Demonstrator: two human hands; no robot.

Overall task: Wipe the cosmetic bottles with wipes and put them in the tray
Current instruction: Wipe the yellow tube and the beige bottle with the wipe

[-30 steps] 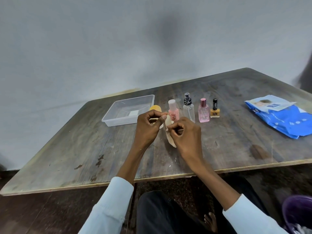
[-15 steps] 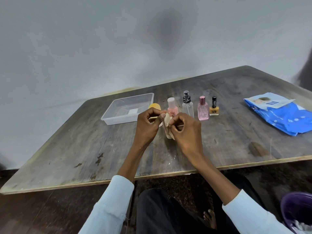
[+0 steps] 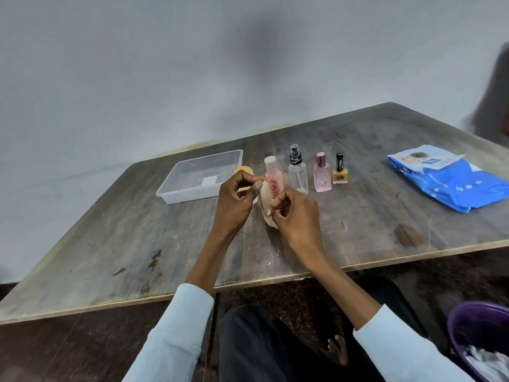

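Note:
Over the table's middle, my left hand (image 3: 237, 199) pinches the top of a pale wipe (image 3: 265, 199) between thumb and forefinger. My right hand (image 3: 296, 216) grips the wipe's lower part with curled fingers. Just behind the hands stands a row of bottles: a pink bottle with a white cap (image 3: 273, 176), a clear spray bottle (image 3: 298, 173), a pink perfume bottle (image 3: 322, 175) and a yellow nail polish (image 3: 340, 172). A yellow-topped item (image 3: 243, 170) is mostly hidden behind my left hand. The clear plastic tray (image 3: 176, 188) lies to the left with no bottles in it.
A blue pack of wipes (image 3: 454, 183) lies at the table's right. A purple bin (image 3: 468, 332) with crumpled white wipes in it stands on the floor at the lower right. My knees sit under the table's near edge (image 3: 275, 279).
Both hands stay close together on the wipe. Its hanging end has been drawn up and bunched shorter against my right hand. The bottles and the tray have not moved.

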